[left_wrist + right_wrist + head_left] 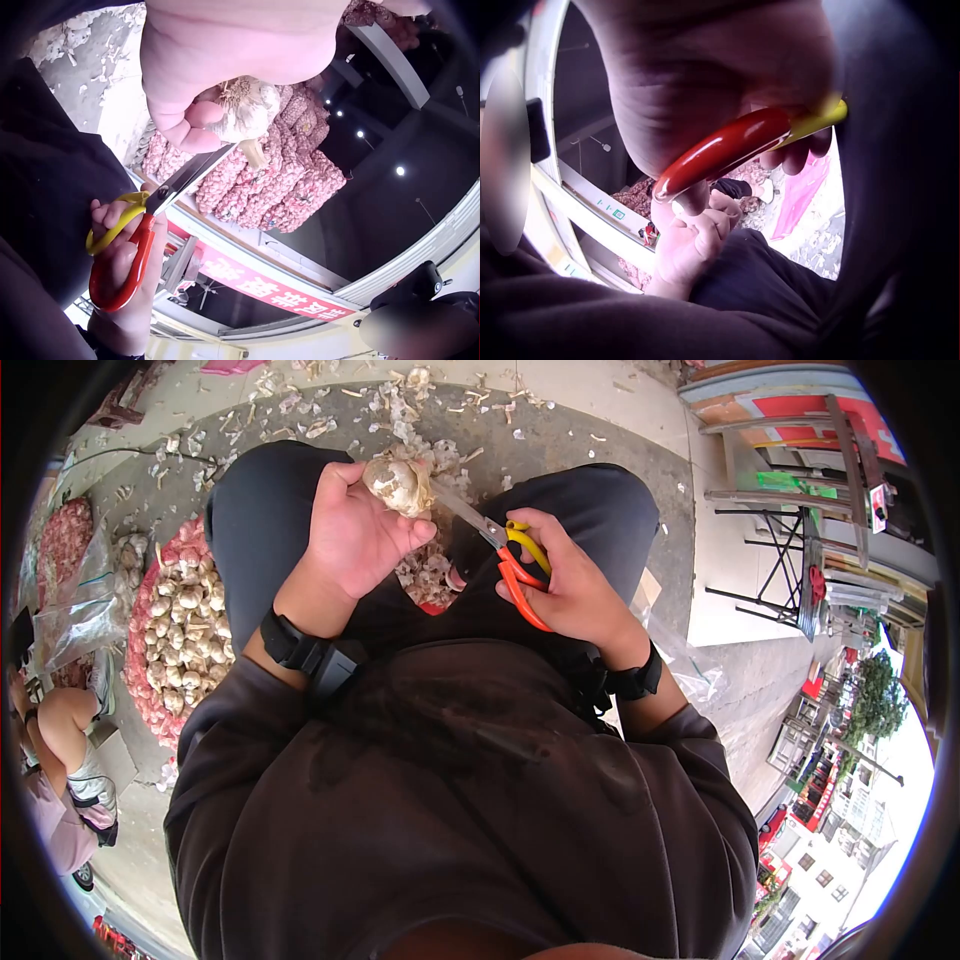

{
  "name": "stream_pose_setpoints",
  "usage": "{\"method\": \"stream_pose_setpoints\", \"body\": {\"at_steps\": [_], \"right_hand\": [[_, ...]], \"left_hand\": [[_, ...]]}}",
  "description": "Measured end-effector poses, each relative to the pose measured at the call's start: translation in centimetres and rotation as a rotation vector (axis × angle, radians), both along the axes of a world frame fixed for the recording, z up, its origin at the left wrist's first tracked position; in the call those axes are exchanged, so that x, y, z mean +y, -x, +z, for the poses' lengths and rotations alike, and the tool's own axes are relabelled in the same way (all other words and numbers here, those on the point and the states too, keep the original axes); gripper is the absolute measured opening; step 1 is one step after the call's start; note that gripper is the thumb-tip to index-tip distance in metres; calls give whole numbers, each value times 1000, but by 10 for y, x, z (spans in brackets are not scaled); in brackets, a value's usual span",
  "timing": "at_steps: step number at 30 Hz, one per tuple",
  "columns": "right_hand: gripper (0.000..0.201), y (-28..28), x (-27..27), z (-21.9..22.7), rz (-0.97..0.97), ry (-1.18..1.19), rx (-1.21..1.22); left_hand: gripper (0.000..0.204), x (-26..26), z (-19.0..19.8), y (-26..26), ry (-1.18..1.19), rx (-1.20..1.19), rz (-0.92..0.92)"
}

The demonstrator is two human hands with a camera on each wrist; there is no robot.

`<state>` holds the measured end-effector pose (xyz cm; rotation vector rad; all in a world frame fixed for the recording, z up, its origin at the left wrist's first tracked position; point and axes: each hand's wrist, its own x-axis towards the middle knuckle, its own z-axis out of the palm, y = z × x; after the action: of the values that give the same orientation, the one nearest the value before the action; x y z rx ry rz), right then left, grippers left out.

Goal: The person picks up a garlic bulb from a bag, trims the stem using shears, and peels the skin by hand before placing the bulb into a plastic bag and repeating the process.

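My left hand (350, 545) holds a garlic bulb (398, 485) over the gap between my knees, its thumb and fingers around the sides. In the left wrist view the bulb (251, 109) shows its dry root end and a short cut-looking stem (255, 154) pointing down. My right hand (585, 595) grips scissors (520, 582) with one red and one yellow handle, fingers through the loops. Their blades (191, 174) point at the bulb, and the tips overlap its stem end. In the right wrist view the red handle (727, 146) crosses the palm.
A red mesh sack (135, 650) full of garlic bulbs stands open at my left. Peelings (440, 455) lie on the floor ahead and between my legs. Another person's leg (68, 720) is at far left. Stacked garlic sacks (247, 191) and a black folding frame (775, 565) stand around.
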<state>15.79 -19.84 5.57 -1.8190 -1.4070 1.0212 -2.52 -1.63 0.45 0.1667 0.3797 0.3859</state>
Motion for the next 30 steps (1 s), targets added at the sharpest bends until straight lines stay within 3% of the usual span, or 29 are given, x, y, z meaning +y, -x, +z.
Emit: {"method": "stream_pose_setpoints", "body": {"at_steps": [3, 8, 11, 14, 17, 24, 27, 30], "right_hand": [[66, 0, 2, -5, -14, -26, -18], [65, 1, 2, -10, -24, -55, -29], [65, 2, 4, -2, -30, 51, 89], [59, 3, 5, -8, -60, -50, 135], [57, 1, 5, -11, -75, 25, 295], [54, -3, 6, -11, -41, 21, 377], [51, -5, 8, -5, -35, 65, 510], [49, -8, 10, -1, -45, 104, 595]], "left_hand": [[53, 3, -11, 1, -14, -113, -60], [51, 2, -5, -1, -18, 33, -31], [50, 3, -6, -1, -33, 39, -50], [50, 3, -6, 0, -60, 13, -48], [49, 4, -14, 2, -102, -88, -37], [49, 4, -21, 4, -202, -171, 41], [51, -4, -2, 2, -284, 104, 106], [50, 3, -16, 3, -352, -80, 37]]}}
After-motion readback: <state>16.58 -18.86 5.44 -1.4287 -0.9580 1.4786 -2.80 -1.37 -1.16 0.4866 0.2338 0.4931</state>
